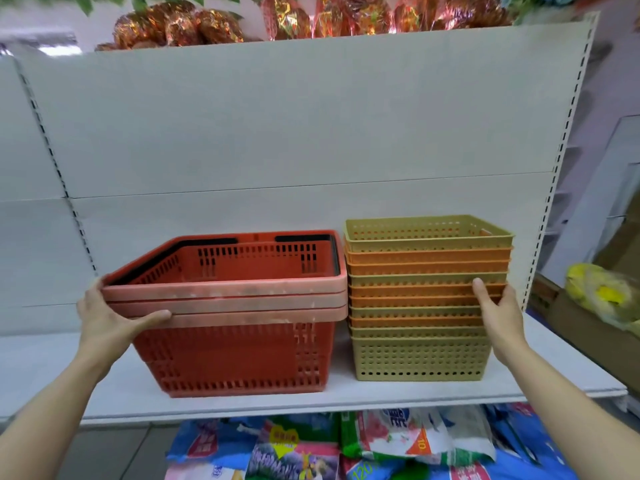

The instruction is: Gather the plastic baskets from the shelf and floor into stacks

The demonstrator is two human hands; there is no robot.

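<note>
A stack of three red shopping baskets with pale rims and black handles stands on the white shelf. Touching its right side is a taller stack of several olive and orange perforated baskets. My left hand grips the left corner of the red stack's rims, thumb across the front. My right hand presses flat against the right side of the olive and orange stack, thumb on its front corner.
A white back panel rises behind the baskets. Printed plastic bags lie below the shelf. Foil-wrapped goods sit on top. A yellow bag on a cardboard box is at the right.
</note>
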